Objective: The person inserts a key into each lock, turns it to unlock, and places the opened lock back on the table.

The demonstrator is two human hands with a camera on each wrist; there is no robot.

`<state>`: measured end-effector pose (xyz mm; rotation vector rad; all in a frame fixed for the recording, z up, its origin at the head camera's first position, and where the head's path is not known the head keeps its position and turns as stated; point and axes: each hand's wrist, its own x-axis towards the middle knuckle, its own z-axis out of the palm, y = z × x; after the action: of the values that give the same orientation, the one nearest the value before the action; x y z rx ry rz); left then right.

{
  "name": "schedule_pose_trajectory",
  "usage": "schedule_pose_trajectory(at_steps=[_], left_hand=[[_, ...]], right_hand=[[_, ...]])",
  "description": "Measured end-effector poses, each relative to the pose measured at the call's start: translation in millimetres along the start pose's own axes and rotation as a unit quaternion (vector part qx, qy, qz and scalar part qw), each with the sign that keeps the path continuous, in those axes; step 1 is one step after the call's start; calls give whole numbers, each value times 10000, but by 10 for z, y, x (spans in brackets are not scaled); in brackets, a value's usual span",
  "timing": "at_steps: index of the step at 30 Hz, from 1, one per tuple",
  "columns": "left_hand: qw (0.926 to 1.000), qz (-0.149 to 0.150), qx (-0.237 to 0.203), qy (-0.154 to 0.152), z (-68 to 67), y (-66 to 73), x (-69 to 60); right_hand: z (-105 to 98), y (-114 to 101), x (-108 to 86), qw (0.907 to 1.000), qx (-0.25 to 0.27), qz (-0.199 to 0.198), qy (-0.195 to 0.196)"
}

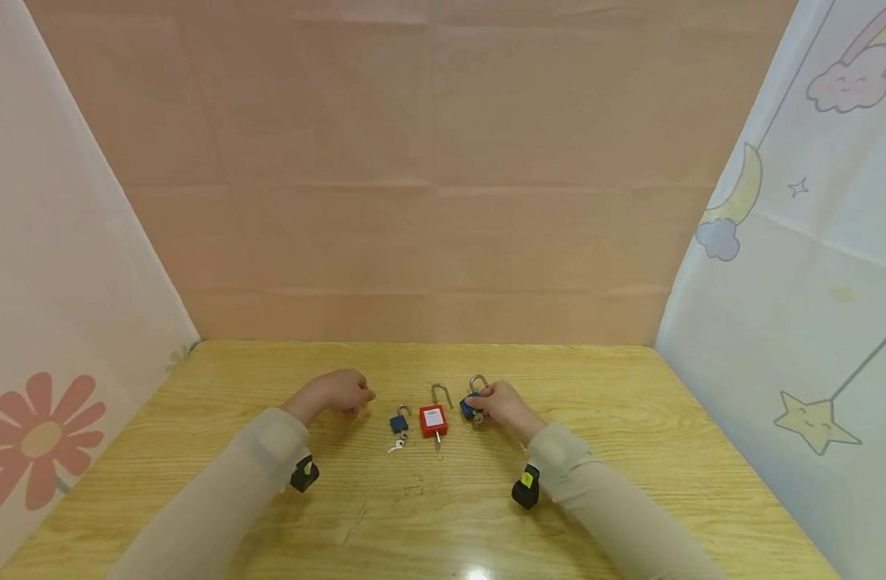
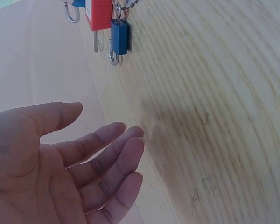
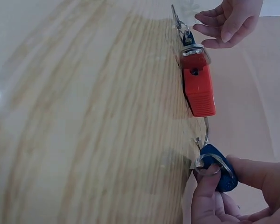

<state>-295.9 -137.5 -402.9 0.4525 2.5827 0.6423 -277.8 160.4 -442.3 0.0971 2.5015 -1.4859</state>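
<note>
My right hand [image 1: 510, 405] pinches a blue padlock [image 1: 469, 406] by its body, thumb on one side and fingers on the other. Its shackle points away from me and hangs unlatched, and a key ring [image 3: 208, 164] dangles at its near end. Left of it a red padlock [image 1: 433, 420] with a white label lies with its long shackle raised and a key at its base. A small blue padlock [image 1: 399, 424] lies further left, shackle raised, with keys [image 1: 397, 445] on a ring. My left hand [image 2: 79, 163] hovers left of this padlock, fingers loosely bent, holding nothing.
All three padlocks lie in a row across the wood-grain table [image 1: 443, 515]. A plain pinkish backdrop [image 1: 428, 201] rises behind it. Printed sheets [image 1: 798, 322] with cartoon pictures border the sides. Both sleeved wrists carry small black devices [image 1: 526, 487].
</note>
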Motion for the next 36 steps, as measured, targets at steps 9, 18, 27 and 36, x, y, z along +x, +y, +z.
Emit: schedule_pose_trajectory(at_steps=[9, 18, 27, 36], left_hand=[[9999, -28, 130, 98, 10, -39, 32], [9995, -24, 287, 107, 7, -51, 42], [9993, -4, 338, 130, 18, -50, 33], [9995, -55, 298, 127, 10, -27, 5]], right_hand=[[9, 23, 56, 9998, 117, 146, -104], [9, -28, -2, 9988, -465, 104, -144], [24, -86, -11, 9827, -1824, -328, -49], [125, -126, -38, 9460, -3186, -575, 189]])
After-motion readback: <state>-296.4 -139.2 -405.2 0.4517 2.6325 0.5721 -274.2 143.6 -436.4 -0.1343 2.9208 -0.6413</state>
